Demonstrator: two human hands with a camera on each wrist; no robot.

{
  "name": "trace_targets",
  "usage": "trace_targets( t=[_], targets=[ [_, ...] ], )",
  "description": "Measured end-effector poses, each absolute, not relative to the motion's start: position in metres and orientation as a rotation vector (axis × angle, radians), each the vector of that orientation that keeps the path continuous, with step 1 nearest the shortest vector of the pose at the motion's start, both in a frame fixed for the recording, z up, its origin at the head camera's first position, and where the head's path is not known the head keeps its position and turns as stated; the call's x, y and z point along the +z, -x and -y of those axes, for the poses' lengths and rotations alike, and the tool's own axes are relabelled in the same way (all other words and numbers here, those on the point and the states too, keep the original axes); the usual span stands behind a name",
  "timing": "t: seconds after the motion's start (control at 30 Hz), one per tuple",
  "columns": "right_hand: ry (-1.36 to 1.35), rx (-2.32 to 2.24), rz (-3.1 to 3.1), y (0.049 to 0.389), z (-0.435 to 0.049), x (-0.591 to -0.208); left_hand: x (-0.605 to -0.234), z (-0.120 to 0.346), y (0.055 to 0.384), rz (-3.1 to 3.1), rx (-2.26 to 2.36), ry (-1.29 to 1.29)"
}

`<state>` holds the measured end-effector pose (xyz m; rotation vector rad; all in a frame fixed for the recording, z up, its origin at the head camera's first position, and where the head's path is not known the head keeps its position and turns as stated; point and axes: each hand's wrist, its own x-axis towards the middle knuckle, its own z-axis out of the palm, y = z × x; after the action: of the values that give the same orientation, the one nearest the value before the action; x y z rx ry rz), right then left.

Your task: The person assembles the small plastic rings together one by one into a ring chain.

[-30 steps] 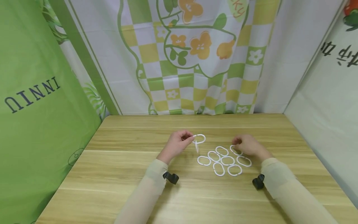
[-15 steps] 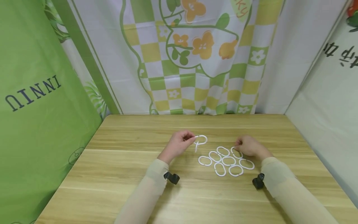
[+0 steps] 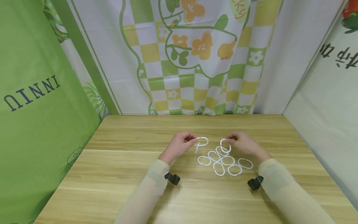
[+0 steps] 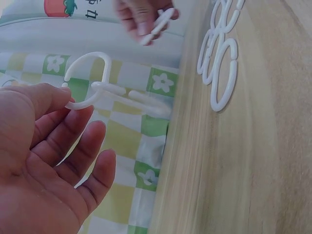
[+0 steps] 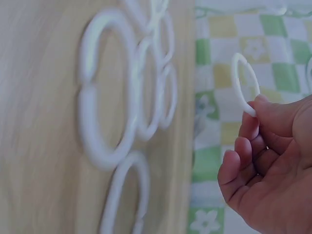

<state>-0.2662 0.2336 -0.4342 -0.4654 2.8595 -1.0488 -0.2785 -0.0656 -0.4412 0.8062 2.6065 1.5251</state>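
Left wrist view: a white ring (image 4: 107, 68) is raised above the surface, one end pinched in the left hand's (image 3: 179, 146) grip, with a second ring (image 4: 113, 89) linked through it and hanging. Right wrist view: the right hand (image 3: 247, 144) pinches a third ring (image 5: 236, 82) between thumb and finger, also lifted off the wood. Head view: a narrow gap separates the two held sets. Just below them, a cluster of seven loose rings (image 3: 221, 160) lies flat, its members touching or just beside one another and well inside every visible edge of the surface (image 3: 112, 155). Wood grain extends widely to the left of the left hand and from the cluster toward the wearer. A patterned curtain (image 3: 159, 87) borders the far edge; green cloth (image 3: 33, 140) hangs at left, white cloth (image 3: 330, 102) at right.
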Motion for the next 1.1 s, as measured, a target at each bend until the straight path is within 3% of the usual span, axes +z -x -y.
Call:
trace_targets(
  t=[0.47,1.1],
  targets=[
    [0.397,-1.338,-2.808,0.25,-0.182,-0.405,-0.445,0.057,0.273,-2.614,1.451,-0.893],
    [0.43,-1.379,-2.783,0.251,-0.171,-0.412,-0.441,0.052,0.268,-2.603,1.419,-0.984]
  ],
)
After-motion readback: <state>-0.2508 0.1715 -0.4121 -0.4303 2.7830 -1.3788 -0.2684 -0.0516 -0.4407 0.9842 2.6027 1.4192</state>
